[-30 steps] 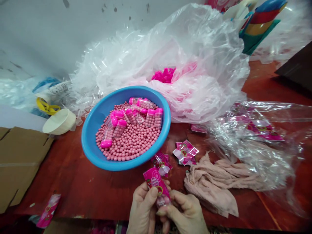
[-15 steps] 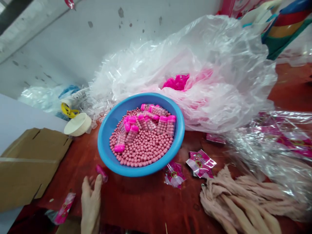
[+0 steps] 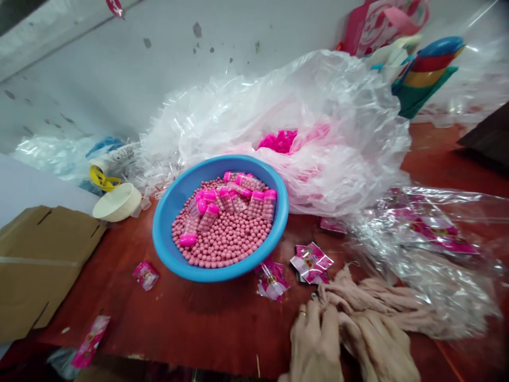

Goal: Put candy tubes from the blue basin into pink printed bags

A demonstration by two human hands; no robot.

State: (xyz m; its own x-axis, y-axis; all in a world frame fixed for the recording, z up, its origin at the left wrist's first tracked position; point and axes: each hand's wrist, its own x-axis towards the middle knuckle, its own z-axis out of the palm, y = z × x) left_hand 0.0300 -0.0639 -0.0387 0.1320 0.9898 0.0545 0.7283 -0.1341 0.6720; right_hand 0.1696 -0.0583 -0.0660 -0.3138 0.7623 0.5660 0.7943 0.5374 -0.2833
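Note:
Both of my hands are at the lower right, on a crumpled beige cloth (image 3: pixel 382 297). My left hand (image 3: pixel 316 345), with a ring on one finger, has its fingers curled at the cloth's left end. My right hand (image 3: pixel 377 345) lies close beside it, fingers bent into the cloth; its fingertips are partly hidden. Just beyond the hands are shiny pink printed packets (image 3: pixel 311 262). Another packet (image 3: pixel 272 280) touches the front of a blue basin (image 3: pixel 280 233). Inside the basin, small pink-capped clear bottles (image 3: pixel 209 216) lie on pink beads (image 3: pixel 234 239).
A large clear plastic bag (image 3: pixel 338 132) is heaped behind the basin. At left are flattened cardboard (image 3: pixel 43 265), a white bowl (image 3: pixel 119 204) and yellow tape (image 3: pixel 103 179). A small pink packet (image 3: pixel 146 276) lies left of the basin, a long one (image 3: pixel 91 339) near the front edge. Clear wrappers (image 3: pixel 433 276) spread at right.
My left hand has moved from the pink packet left of the basin across to the cloth. That packet now lies alone on the table. My view has shifted to the right.

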